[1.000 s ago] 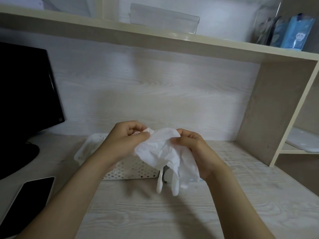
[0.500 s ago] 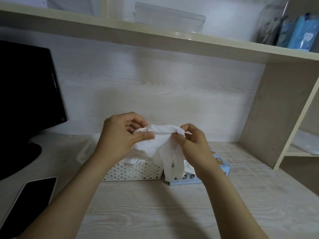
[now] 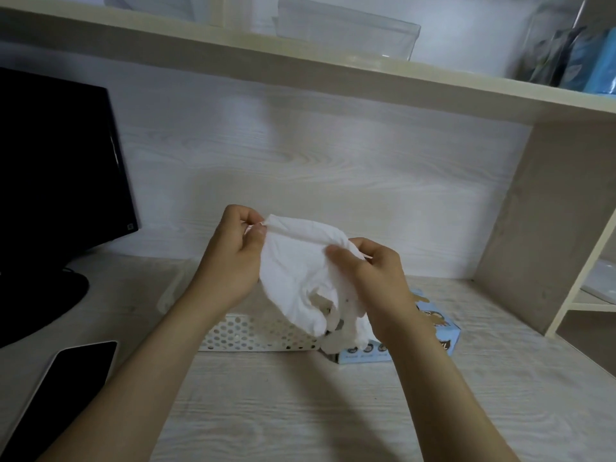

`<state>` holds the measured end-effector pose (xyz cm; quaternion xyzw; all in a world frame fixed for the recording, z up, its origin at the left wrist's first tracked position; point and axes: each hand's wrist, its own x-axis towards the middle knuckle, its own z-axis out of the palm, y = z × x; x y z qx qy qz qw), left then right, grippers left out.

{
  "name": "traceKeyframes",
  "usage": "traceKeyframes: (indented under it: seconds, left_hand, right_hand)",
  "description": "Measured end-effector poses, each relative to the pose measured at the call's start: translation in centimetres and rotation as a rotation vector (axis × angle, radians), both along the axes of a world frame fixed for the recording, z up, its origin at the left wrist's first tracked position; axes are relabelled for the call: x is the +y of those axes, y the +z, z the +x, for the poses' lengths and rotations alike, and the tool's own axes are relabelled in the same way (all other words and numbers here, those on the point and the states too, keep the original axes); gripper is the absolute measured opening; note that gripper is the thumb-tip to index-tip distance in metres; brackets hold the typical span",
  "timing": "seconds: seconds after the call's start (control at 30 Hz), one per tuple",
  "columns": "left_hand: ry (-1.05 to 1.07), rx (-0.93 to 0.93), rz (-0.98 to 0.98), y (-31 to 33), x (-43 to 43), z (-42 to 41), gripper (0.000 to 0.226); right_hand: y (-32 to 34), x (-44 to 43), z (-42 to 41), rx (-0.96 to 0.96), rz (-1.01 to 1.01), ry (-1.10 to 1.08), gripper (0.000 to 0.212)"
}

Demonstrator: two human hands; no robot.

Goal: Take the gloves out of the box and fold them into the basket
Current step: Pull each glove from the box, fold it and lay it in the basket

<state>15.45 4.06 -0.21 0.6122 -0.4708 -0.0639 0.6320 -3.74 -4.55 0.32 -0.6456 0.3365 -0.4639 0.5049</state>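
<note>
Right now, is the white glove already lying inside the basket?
No: the glove is held up in the air between the left hand and right hand, above the perforated white basket.

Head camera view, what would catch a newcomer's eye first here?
First, the white glove held up mid-frame, pinched at its edge by the left hand and the right hand. Right behind it on the desk sit the white perforated basket and the light blue box. A dark monitor fills the left.
</note>
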Motion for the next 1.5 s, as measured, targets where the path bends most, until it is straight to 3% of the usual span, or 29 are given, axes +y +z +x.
traceKeyframes:
  seconds: [0.1, 0.2, 0.3, 0.5, 0.57, 0.63, 0.7, 0.77, 0.83, 0.93, 1.03, 1.2, 1.27, 1.33, 1.4, 1.5]
  left_hand:
    - [0.143, -0.085, -0.015, -0.2, 0.1, 0.7, 0.005]
    - [0.280, -0.165, 0.056, -0.7, 0.1, 2.2, 0.010]
    - [0.400, -0.232, 0.241, -1.4, -0.3, 3.9, 0.025]
    - [0.420, -0.399, 0.682, -3.1, -1.2, 6.3, 0.060]
    - [0.425, -0.492, 0.833, -3.4, -1.4, 6.3, 0.061]
    - [0.470, -0.672, 0.860, -3.5, -1.4, 6.2, 0.054]
    - [0.386, -0.819, 0.737, -3.7, -1.5, 6.3, 0.052]
    - [0.151, -0.751, 0.679, -3.9, -1.5, 6.4, 0.051]
    - [-0.012, -0.607, 0.816, -4.0, -1.6, 6.0, 0.044]
    - [-0.072, -0.521, 1.031, -3.8, -1.7, 5.6, 0.058]
    - [-0.077, -0.581, 1.166, -3.8, -2.8, 5.9, 0.066]
    - [-0.156, -0.567, 1.179, -3.5, -3.6, 6.0, 0.060]
    - [-0.150, -0.581, 1.145, -3.1, -3.4, 5.4, 0.051]
    - [-0.094, -0.610, 1.100, -2.8, -3.3, 4.9, 0.047]
    - [0.052, -0.646, 1.060, -2.4, -3.0, 4.3, 0.049]
    - [0.248, -0.774, 0.861, -1.6, -2.7, 2.4, 0.033]
  right_hand:
    - [0.4, -0.1, 1.5, 0.021, -0.001, -0.005, 0.017]
    - [0.7, -1.4, 3.8, 0.220, -0.129, -0.100, 0.014]
    - [0.6, -3.5, 6.6, 0.416, -0.254, -0.152, 0.015]
    - [-1.1, -5.7, 11.2, 0.848, -0.388, -0.064, 0.045]
    - [-1.7, -5.7, 11.6, 1.016, -0.507, -0.056, 0.046]
    - [-1.8, -5.3, 11.6, 1.072, -0.645, -0.070, 0.041]
    - [-1.5, -4.6, 11.2, 1.072, -0.749, -0.029, 0.041]
    - [-1.0, -3.9, 10.5, 1.112, -0.760, 0.090, 0.051]
    - [-1.1, -3.4, 9.6, 1.226, -0.638, 0.266, 0.065]
    - [-2.3, -3.2, 8.8, 1.373, -0.494, 0.423, 0.083]
    - [-2.6, -3.3, 8.8, 1.360, -0.429, 0.461, 0.084]
    - [-1.9, -3.1, 9.6, 1.287, -0.372, 0.599, 0.058]
    - [-2.2, -3.1, 9.5, 1.301, -0.401, 0.506, 0.066]
    - [-2.1, -3.1, 8.8, 1.312, -0.577, 0.329, 0.065]
    - [-1.6, -2.9, 7.3, 1.171, -0.705, 0.160, 0.055]
    - [-1.1, -4.1, 4.1, 0.894, -0.647, -0.023, 0.033]
